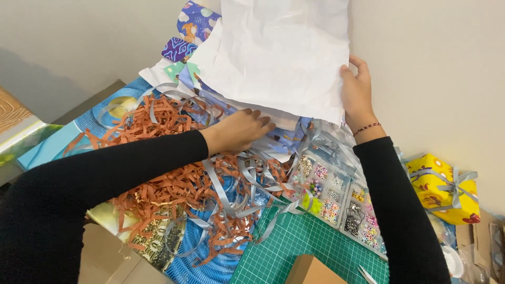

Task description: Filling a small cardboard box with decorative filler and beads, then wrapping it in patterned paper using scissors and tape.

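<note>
Your right hand (356, 89) grips the right edge of a large white sheet (284, 52), fingers curled over it, holding it raised against the far wall. Your left hand (239, 130) lies flat and open, palm down, on the stacked patterned papers (192, 31) under the sheet's lower edge, gripping nothing. Near left: a heap of orange paper shreds (168, 184) tangled with grey ribbon (226, 194). Near right: clear bead boxes (336, 200) beside a green cutting mat (294, 247). Far right sits one yellow parcel (442, 189), ribbon already tied. The white sheet is uncut and unfolded; the mat bare but for a brown box corner (310, 271).
</note>
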